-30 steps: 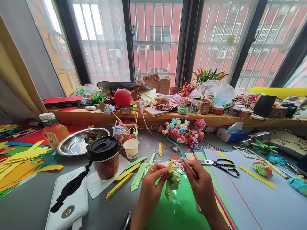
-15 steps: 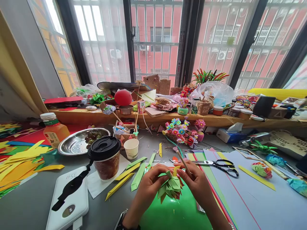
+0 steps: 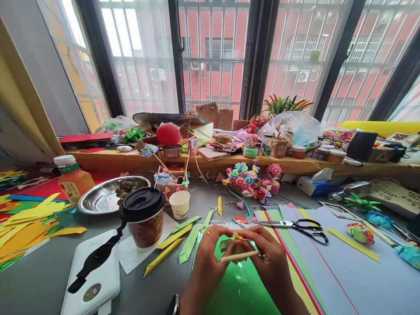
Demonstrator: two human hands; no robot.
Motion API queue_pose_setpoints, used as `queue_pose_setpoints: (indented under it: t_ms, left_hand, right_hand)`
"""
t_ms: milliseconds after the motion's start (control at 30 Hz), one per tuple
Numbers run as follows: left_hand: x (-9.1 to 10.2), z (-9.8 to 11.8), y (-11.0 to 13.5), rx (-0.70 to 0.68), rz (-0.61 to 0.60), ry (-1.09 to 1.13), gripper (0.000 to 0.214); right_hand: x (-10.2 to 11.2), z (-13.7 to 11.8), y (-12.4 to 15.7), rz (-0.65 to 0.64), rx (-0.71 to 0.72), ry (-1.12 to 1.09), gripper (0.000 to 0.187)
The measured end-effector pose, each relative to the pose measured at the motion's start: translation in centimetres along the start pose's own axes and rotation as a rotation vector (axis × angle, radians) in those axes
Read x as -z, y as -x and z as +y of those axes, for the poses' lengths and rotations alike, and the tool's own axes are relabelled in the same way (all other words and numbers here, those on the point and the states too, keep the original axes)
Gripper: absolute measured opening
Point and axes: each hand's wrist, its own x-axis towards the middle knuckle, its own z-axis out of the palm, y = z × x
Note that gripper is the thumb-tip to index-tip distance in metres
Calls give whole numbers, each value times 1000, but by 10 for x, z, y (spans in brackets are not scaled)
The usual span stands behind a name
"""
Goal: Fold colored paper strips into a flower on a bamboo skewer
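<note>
Both my hands meet low in the middle of the view over a green sheet [image 3: 243,284]. My left hand [image 3: 210,258] and my right hand [image 3: 271,260] are closed round a small folded green and yellow paper flower [image 3: 233,242], mostly hidden between the fingers. A thin wooden stick [image 3: 239,256] lies level across the front of the flower, pinched in my right fingers with its left end by my left thumb.
Scissors [image 3: 303,227] lie on stacked coloured sheets to the right. A lidded coffee cup [image 3: 144,216], a small paper cup [image 3: 180,204], a white power bank [image 3: 93,275], a steel plate [image 3: 105,194] and folded paper strips [image 3: 188,238] sit left. Paper flowers [image 3: 249,179] crowd the back.
The stick has swung from upright to level across the flower. My hands have drawn closer together and now cover most of the folded paper.
</note>
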Motion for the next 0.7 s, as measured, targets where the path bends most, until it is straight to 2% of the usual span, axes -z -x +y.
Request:
queue_pose_setpoints:
  t_ms: [133,300,533,700]
  left_hand:
    - [-3,-4,0,-114,26,-82,10]
    - [-4,-2,0,-216,123,-125,11]
    - [-3,0,2,-191,88,-132,10]
    - [-2,-3,-1,-168,11,-118,14]
  right_hand:
    - [-2,-3,1,55,84,36,20]
    - [-3,-5,2,133,139,93,19]
    - [-5,-5,2,162,176,89,21]
    - [-6,-4,4,138,171,65,22]
